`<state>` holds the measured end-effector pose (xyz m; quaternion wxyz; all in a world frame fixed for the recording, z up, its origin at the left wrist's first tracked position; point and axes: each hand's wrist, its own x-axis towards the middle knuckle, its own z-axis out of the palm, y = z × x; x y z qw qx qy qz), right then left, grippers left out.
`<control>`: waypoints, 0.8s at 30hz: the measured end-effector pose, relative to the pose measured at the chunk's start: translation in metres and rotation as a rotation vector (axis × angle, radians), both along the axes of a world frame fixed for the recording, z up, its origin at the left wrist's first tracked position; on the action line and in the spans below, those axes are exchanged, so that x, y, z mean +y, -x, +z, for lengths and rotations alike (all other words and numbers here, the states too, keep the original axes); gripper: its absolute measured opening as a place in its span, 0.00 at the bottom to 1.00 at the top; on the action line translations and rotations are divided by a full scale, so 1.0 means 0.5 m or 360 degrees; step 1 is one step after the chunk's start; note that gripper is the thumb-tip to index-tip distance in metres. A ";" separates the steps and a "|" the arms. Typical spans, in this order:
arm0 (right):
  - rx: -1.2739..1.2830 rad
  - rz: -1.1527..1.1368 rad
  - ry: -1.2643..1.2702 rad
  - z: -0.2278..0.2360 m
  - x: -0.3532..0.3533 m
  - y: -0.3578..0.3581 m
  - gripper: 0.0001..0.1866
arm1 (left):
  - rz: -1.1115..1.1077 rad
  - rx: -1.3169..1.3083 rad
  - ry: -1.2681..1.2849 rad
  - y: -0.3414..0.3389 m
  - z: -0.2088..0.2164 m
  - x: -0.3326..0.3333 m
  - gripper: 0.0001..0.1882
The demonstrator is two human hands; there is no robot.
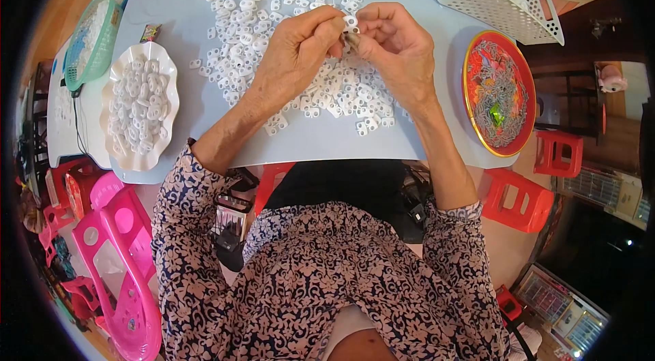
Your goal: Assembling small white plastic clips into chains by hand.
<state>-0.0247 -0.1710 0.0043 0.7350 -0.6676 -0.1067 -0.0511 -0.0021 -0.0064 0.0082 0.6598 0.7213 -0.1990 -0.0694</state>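
Observation:
Both my hands meet over a heap of small white plastic pieces point(239, 44), each with holes in it. Between the fingertips shows one such white plastic piece point(351, 21). My right hand point(401, 47) pinches it with thumb and forefinger, the other fingers curled loosely. My left hand point(303, 40) is closed in a pinch right beside it; whatever its fingertips hold is hidden. To the left stands a white wavy-rimmed dish point(108, 102) full of white pieces. On the right, a red round tray point(522, 81) carries many small grey metal parts and a shiny green scrap.
A white perforated basket point(471, 3) stands at the far right, a green basket point(109, 40) at the far left. A small wrapper point(150, 33) lies by the dish. Red stools point(518, 201) stand below the table's right edge, a pink plastic chair point(126, 279) at lower left.

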 end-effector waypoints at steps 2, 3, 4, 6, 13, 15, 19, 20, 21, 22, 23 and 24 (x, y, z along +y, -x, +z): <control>-0.0034 -0.0011 0.0030 -0.003 -0.002 -0.002 0.13 | 0.0001 -0.0012 -0.0002 0.002 -0.005 0.000 0.13; -0.0068 -0.0021 0.0059 -0.003 -0.002 -0.002 0.13 | 0.0003 -0.0024 -0.0006 0.003 -0.006 0.000 0.13; -0.0068 -0.0021 0.0059 -0.001 -0.002 -0.002 0.13 | 0.0003 -0.0023 -0.0006 0.003 -0.006 0.000 0.13; 0.0025 -0.0014 0.0023 0.005 0.000 -0.001 0.13 | 0.0032 -0.0036 -0.0020 0.004 -0.005 -0.001 0.13; 0.0182 0.0018 -0.0006 0.015 -0.002 0.004 0.14 | 0.0101 -0.0065 0.0012 -0.006 0.002 0.006 0.13; 0.0177 0.0020 -0.0002 0.016 -0.001 0.005 0.14 | 0.0042 -0.0062 0.0006 -0.010 0.002 0.012 0.13; 0.0157 0.0030 0.0002 0.010 -0.004 0.002 0.14 | -0.0023 -0.0047 -0.0048 -0.011 0.004 0.012 0.13; 0.0160 0.0031 -0.0006 0.010 -0.004 0.002 0.14 | -0.0034 -0.0021 -0.0026 -0.011 0.006 0.012 0.14; 0.0163 0.0032 -0.0013 0.009 -0.004 0.001 0.15 | -0.0044 0.0006 -0.0004 -0.011 0.006 0.011 0.14; 0.0163 0.0034 -0.0014 0.009 -0.004 0.001 0.15 | -0.0042 0.0006 -0.0005 -0.012 0.005 0.012 0.14; 0.0161 0.0029 0.0002 0.009 -0.004 0.001 0.15 | -0.0063 0.0003 -0.0013 -0.014 0.003 0.013 0.14; 0.0159 0.0024 0.0018 0.010 -0.004 0.001 0.15 | -0.0084 -0.0001 -0.0021 -0.015 0.002 0.015 0.15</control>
